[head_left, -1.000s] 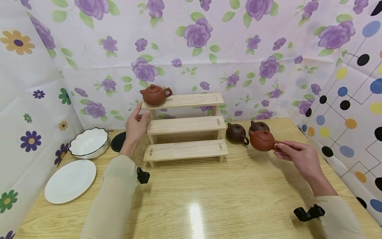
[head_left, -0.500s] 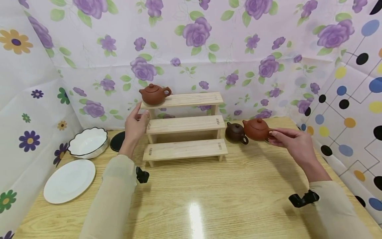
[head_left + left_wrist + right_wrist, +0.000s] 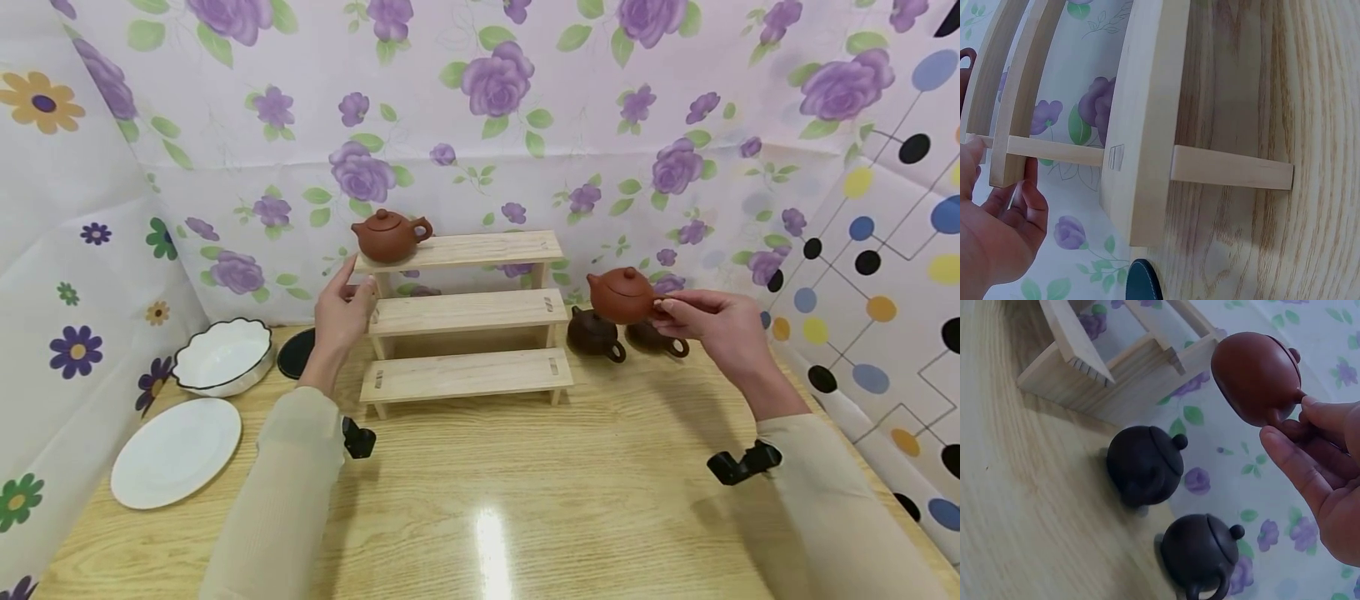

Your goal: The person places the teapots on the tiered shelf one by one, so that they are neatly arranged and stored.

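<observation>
My right hand (image 3: 716, 333) pinches the handle of a reddish-brown teapot (image 3: 621, 297), held in the air; the right wrist view shows this teapot (image 3: 1257, 378) from its handle side. Below it two dark brown teapots stand on the table, one dark teapot (image 3: 594, 335) close to the shelf and another dark teapot (image 3: 651, 337) farther right, partly hidden. A three-tier wooden shelf (image 3: 465, 379) stands mid-table. At its left side my left hand (image 3: 343, 315) grips it, fingers curled behind a board in the left wrist view. Another reddish teapot (image 3: 390, 238) sits on the top tier's left end.
On the left are a white scalloped bowl (image 3: 225, 358) with a dark rim, a white plate (image 3: 177, 452) and a black round object (image 3: 295, 354) partly behind the left hand. Floral cloth (image 3: 480, 108) hangs behind the table (image 3: 420, 500); dotted cloth hangs at right.
My right hand has lifted the reddish teapot up and to the left, from in front of the right dark teapot to above the dark teapots. My left hand has stayed at the shelf.
</observation>
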Available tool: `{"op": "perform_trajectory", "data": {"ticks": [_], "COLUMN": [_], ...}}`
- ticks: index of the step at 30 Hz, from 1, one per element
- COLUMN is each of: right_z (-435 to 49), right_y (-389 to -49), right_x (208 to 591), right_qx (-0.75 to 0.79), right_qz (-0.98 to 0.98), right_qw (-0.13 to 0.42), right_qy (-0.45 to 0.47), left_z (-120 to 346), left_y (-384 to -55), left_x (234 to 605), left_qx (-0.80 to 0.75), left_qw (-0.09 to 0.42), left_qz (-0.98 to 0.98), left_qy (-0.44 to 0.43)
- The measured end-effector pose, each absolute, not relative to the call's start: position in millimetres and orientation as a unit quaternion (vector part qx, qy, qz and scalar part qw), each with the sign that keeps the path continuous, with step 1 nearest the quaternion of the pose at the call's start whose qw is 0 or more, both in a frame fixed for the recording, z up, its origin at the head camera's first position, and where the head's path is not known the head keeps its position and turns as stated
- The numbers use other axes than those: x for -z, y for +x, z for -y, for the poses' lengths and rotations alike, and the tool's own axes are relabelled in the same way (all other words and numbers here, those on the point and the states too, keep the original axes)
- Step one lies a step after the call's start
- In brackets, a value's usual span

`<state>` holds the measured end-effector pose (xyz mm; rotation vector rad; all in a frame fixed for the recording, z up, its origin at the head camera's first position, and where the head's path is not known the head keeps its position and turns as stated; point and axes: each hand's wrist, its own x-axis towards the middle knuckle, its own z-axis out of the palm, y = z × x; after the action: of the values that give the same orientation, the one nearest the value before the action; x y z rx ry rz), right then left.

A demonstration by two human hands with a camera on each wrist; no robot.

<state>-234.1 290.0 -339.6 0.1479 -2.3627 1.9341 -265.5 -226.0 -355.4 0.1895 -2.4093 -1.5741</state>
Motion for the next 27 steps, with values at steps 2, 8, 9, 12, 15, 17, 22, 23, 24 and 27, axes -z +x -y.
{"op": "perform_trajectory", "data": {"ticks": [2, 8, 9, 12, 15, 17, 22, 23, 24, 27], "right_z": [-284, -264, -260, -251, -243, -238, -223, -220, -217, -208], "right_y": [-239, -254, -256, -262, -268, -272, -284, -287, -290, -298], "right_x": [334, 317, 314, 306, 299, 294, 281, 279, 277, 271], "right_qx": [-0.627, -0.634, -0.635, -0.638, -0.634, -0.633, -0.630, -0.626, -0.626, -0.622], "right_qz": [0.777, 0.770, 0.768, 0.765, 0.768, 0.768, 0.769, 0.772, 0.771, 0.773], "right_qw": [0.040, 0.037, 0.037, 0.034, 0.028, 0.022, 0.011, 0.010, 0.009, 0.004], "right_qy": [0.046, 0.064, 0.068, 0.081, 0.088, 0.091, 0.106, 0.110, 0.114, 0.124], "left_z": [227, 228, 228, 228, 227, 227, 226, 226, 226, 227], "left_y": [-265, -265, -265, -266, -266, -266, -267, -267, -267, -266], "left_x": [356, 356, 356, 357, 357, 357, 357, 356, 356, 355], "left_qx": [0.544, 0.550, 0.549, 0.549, 0.547, 0.545, 0.541, 0.541, 0.542, 0.540], "left_qw": [0.125, 0.121, 0.121, 0.121, 0.123, 0.125, 0.128, 0.127, 0.128, 0.128], "left_qz": [0.827, 0.824, 0.824, 0.824, 0.825, 0.827, 0.829, 0.829, 0.829, 0.830], "left_qy": [0.064, 0.066, 0.066, 0.068, 0.065, 0.061, 0.057, 0.057, 0.058, 0.057]}}
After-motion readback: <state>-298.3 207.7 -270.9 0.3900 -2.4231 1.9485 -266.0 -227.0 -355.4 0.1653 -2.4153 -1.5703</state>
